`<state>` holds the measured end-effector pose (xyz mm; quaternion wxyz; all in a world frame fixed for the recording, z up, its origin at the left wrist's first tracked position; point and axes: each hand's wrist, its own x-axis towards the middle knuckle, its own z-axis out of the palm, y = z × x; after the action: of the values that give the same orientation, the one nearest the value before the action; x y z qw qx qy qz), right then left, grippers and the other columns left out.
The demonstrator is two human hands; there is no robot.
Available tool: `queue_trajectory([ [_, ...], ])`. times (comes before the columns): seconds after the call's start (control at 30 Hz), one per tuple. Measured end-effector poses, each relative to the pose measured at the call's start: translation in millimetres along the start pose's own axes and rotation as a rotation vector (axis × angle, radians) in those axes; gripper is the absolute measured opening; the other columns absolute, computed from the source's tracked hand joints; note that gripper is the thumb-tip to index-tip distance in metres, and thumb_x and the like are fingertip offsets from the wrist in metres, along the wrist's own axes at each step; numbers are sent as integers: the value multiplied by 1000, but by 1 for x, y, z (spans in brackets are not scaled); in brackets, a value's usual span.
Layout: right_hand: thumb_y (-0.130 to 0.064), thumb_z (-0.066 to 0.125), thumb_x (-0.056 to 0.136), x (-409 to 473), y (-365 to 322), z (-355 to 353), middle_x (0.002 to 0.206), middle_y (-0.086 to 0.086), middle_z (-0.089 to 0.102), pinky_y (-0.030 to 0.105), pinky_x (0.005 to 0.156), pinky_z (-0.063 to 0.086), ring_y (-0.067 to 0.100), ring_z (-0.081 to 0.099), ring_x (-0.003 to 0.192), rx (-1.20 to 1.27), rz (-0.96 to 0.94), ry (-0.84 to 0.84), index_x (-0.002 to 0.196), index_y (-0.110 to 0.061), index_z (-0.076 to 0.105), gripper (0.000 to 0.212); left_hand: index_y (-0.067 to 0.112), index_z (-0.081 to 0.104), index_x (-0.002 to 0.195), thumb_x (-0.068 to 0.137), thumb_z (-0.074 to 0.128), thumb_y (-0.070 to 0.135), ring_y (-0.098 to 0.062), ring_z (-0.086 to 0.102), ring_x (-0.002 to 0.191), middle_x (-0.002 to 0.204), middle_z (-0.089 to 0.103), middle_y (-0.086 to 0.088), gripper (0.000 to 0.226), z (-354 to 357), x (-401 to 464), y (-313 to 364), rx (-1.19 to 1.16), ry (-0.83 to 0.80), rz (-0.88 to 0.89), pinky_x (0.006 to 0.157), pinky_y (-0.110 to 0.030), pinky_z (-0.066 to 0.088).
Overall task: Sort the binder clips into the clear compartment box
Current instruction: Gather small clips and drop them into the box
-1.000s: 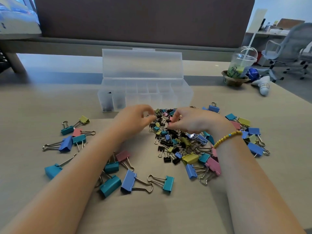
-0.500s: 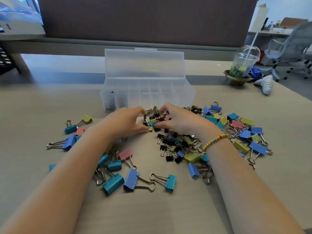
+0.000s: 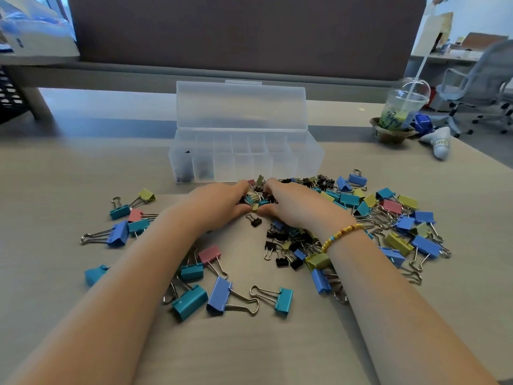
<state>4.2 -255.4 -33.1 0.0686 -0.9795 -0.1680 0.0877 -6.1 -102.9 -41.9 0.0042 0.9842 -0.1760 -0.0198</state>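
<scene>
The clear compartment box (image 3: 311, 159) stands open at the table's middle, lid upright, with black clips in its two leftmost compartments (image 3: 184, 169). Just in front of it lies a heap of small binder clips (image 3: 259, 200), black, teal and yellow. My left hand (image 3: 219, 208) and my right hand (image 3: 301, 208) cup that heap from both sides, fingers and thumbs curled round it. One small black clip (image 3: 255, 220) lies loose just behind my thumbs. Large blue, teal, pink and yellow clips (image 3: 222, 294) are scattered left, near and right (image 3: 399, 218).
A plastic drink cup with a straw (image 3: 404, 112) stands in a holder at the far right, with a white object (image 3: 440, 143) lying beside it. A dark partition runs behind the table. Office chairs (image 3: 477, 87) stand beyond the right edge.
Both hands have slid forward toward the box and closed in together, gathering the small clips into a tight heap between them. The view has shifted slightly.
</scene>
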Motion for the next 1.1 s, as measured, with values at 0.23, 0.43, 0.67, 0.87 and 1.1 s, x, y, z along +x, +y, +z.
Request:
queue_trajectory([
  [0.23, -31, 43, 98, -1, -5, 4, 100, 10, 62, 32, 63, 38, 24, 50, 77, -175, -24, 75, 120, -6, 39, 34, 8, 39, 115, 97, 36, 41, -29, 57, 92, 108, 61, -14, 38, 2, 3, 2, 96, 14, -18, 69, -33, 40],
  [0.43, -12, 38, 98, 2, -10, 11, 104, 13, 64, 33, 62, 37, 29, 56, 81, -249, -38, 148, 121, -3, 38, 25, 3, 38, 118, 98, 34, 25, -25, 45, 72, 80, 52, -10, 30, 5, 4, 3, 67, 15, -48, 63, -32, 37],
  [0.67, 1, 38, 92, 6, -17, 11, 106, 16, 62, 35, 64, 38, 32, 59, 90, -236, 27, 120, 118, 0, 43, 26, 3, 39, 113, 99, 33, 17, -34, 53, 77, 91, 59, -17, 20, 11, 9, -1, -3, 115, -69, 63, -36, 36],
  [0.87, -20, 34, 102, 2, 0, -1, 80, 4, 55, 23, 55, 41, 15, 52, 66, 365, 40, 298, 98, -5, 53, 24, 12, 43, 89, 100, 31, 18, -17, 39, 51, 61, 47, -1, 17, -3, 10, -4, -931, 186, -238, 43, -24, 35],
  [1.1, -10, 32, 95, 3, 12, -6, 58, 0, 36, 12, 26, 16, 3, 28, 34, 2096, 217, 73, 74, -13, 37, 21, 13, 43, 76, 92, 29, 21, -2, 25, 33, 57, 43, 2, 23, -14, -4, -10, -2148, 95, -197, 29, -11, 14],
])
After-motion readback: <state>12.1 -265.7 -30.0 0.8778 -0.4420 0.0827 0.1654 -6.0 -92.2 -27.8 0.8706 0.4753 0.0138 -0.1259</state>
